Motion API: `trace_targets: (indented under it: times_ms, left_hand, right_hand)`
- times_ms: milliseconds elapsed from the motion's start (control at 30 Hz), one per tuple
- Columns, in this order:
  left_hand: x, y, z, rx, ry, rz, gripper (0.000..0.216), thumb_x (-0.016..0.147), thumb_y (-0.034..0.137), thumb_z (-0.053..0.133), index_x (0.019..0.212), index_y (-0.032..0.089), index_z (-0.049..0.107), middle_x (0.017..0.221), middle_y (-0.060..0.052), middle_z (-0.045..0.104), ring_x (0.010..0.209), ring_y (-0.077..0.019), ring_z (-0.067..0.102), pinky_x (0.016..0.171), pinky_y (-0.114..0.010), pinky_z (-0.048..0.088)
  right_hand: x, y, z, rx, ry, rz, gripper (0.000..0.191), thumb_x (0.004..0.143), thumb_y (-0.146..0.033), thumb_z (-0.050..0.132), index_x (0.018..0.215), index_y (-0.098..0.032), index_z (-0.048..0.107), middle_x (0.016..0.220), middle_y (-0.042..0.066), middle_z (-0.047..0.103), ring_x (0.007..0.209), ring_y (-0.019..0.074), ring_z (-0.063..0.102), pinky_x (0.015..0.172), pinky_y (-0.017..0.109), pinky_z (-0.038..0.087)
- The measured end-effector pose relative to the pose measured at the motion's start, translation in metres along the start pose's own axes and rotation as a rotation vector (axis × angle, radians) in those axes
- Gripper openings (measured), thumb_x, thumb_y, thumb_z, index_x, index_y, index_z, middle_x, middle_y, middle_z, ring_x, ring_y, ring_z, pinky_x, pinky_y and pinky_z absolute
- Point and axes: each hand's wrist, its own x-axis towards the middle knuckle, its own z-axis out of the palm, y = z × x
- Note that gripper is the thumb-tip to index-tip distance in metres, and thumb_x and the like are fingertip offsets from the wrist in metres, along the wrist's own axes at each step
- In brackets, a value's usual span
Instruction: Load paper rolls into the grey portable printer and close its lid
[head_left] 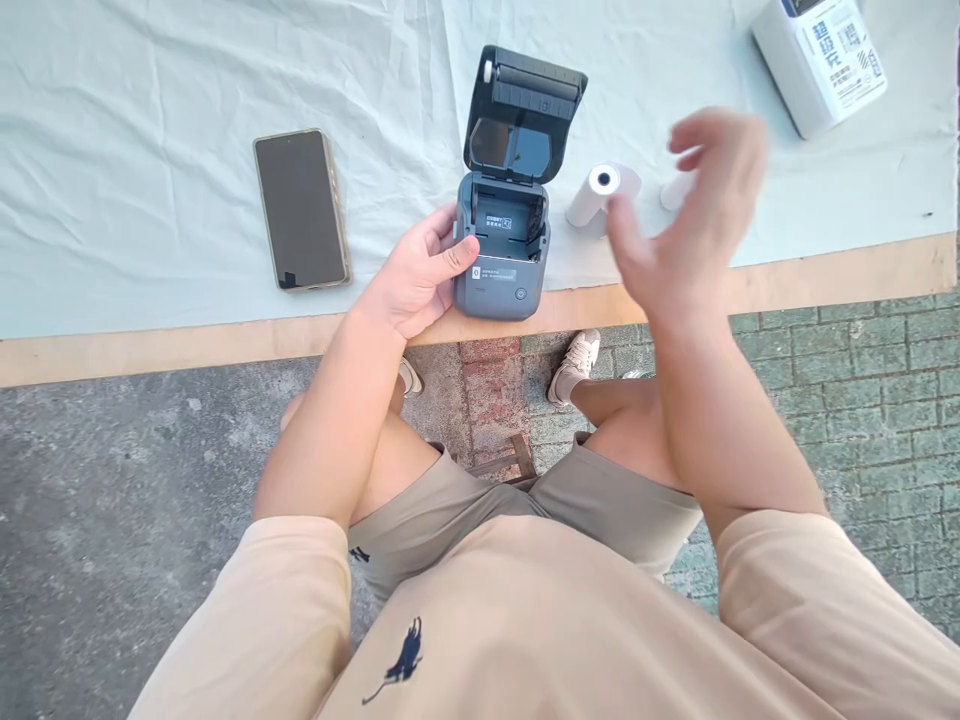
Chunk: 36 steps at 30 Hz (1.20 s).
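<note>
A small dark grey label printer (499, 290) stands at the table's front edge with its lid (525, 100) swung up. Its paper bay shows no roll inside. My left hand (431, 265) grips the printer's left side, thumb on the front rim. To the right of the printer lies a white paper roll (592, 198) with a dark core and a loose end. My right hand (694, 215) is raised right of that roll, fingers curved and apart, slightly blurred, with nothing visible in it. Partly behind this hand is another white piece (676, 192), perhaps a second roll.
A smartphone (301, 210) with a dark screen lies left of the printer. At the back right is a white box (821, 65) with printed labels. Pale cloth (150, 150) covers the table, and its bare wooden edge (180, 345) runs along the front.
</note>
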Motion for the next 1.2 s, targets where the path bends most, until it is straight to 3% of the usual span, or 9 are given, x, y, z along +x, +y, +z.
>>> trace_targets:
  times_ms: [167,267,367,533,633,700,867,1000,1200]
  left_hand:
    - [-0.001,-0.001,0.0,-0.014,0.034,-0.01,0.04,0.085,0.038,0.082,0.117,0.02,0.069,0.133,-0.006,0.072,0.157,-0.0337,0.042,0.124,-0.049,0.05]
    - [-0.001,-0.002,0.0,-0.046,-0.027,0.02,0.036,0.088,0.034,0.079,0.12,0.02,0.069,0.132,-0.004,0.074,0.156,-0.0317,0.044,0.125,-0.048,0.049]
    - [0.0,-0.004,-0.001,-0.054,-0.065,0.045,0.03,0.092,0.029,0.074,0.12,0.021,0.069,0.125,0.0,0.076,0.155,-0.0288,0.047,0.126,-0.048,0.048]
    - [0.0,-0.003,0.0,-0.078,-0.055,0.027,0.035,0.09,0.031,0.078,0.121,0.02,0.068,0.119,-0.003,0.078,0.152,-0.0307,0.05,0.126,-0.049,0.048]
    - [-0.001,0.0,0.002,-0.072,-0.007,-0.007,0.043,0.084,0.035,0.085,0.121,0.02,0.068,0.126,-0.006,0.076,0.153,-0.0339,0.049,0.126,-0.052,0.048]
    - [-0.002,0.002,0.003,-0.053,0.035,-0.028,0.046,0.082,0.036,0.086,0.122,0.02,0.068,0.13,-0.006,0.074,0.153,-0.0358,0.047,0.125,-0.053,0.048]
    - [-0.003,0.001,0.005,-0.027,0.043,0.008,0.039,0.087,0.033,0.081,0.121,0.02,0.069,0.126,-0.005,0.074,0.156,-0.0349,0.044,0.125,-0.049,0.049]
    - [-0.003,0.0,0.005,0.009,0.036,0.028,0.035,0.089,0.033,0.077,0.121,0.022,0.069,0.126,-0.003,0.075,0.156,-0.0322,0.044,0.124,-0.047,0.05]
    - [-0.003,0.004,0.008,-0.014,0.078,-0.039,0.035,0.086,0.03,0.08,0.117,0.021,0.068,0.127,-0.006,0.073,0.154,-0.0351,0.047,0.124,-0.05,0.049]
  right_hand:
    - [-0.001,-0.02,0.026,-0.023,-0.206,0.15,0.05,0.073,-0.015,0.071,0.115,-0.031,0.049,0.12,0.012,0.063,0.11,0.0344,0.06,0.1,0.052,0.044]
    - [-0.003,-0.001,0.045,0.031,-0.19,0.246,0.06,0.067,-0.012,0.068,0.119,-0.032,0.045,0.095,0.003,0.064,0.089,0.0292,0.061,0.086,0.047,0.045]
    - [-0.004,0.022,0.06,0.25,-0.073,0.34,0.066,0.068,-0.035,0.075,0.123,-0.036,0.039,0.081,-0.003,0.06,0.076,0.0255,0.056,0.078,0.044,0.043]
    - [0.006,0.028,0.057,0.75,-0.182,0.447,0.049,0.08,-0.075,0.055,0.115,-0.041,0.056,0.115,0.004,0.068,0.112,0.0315,0.059,0.075,0.046,0.045]
    - [0.01,0.002,0.041,0.777,-0.244,0.418,0.042,0.089,-0.058,0.048,0.127,-0.042,0.055,0.137,0.002,0.065,0.122,0.0304,0.06,0.08,0.047,0.05]
    - [0.009,-0.021,0.031,0.806,-0.202,0.272,0.037,0.088,-0.043,0.047,0.124,-0.037,0.056,0.132,0.002,0.069,0.116,0.0269,0.065,0.09,0.047,0.052]
    - [0.006,-0.063,0.017,0.265,-0.451,-0.095,0.038,0.081,-0.027,0.057,0.119,-0.034,0.062,0.12,0.003,0.076,0.111,0.0294,0.066,0.096,0.048,0.049]
    - [0.013,-0.072,0.015,0.01,-0.546,-0.13,0.039,0.077,-0.018,0.055,0.111,-0.037,0.058,0.108,0.001,0.077,0.101,0.0316,0.067,0.09,0.051,0.048]
    - [0.023,-0.075,0.024,0.0,-0.64,-0.099,0.02,0.078,-0.013,0.059,0.085,-0.032,0.056,0.094,0.003,0.075,0.093,0.032,0.067,0.085,0.05,0.05]
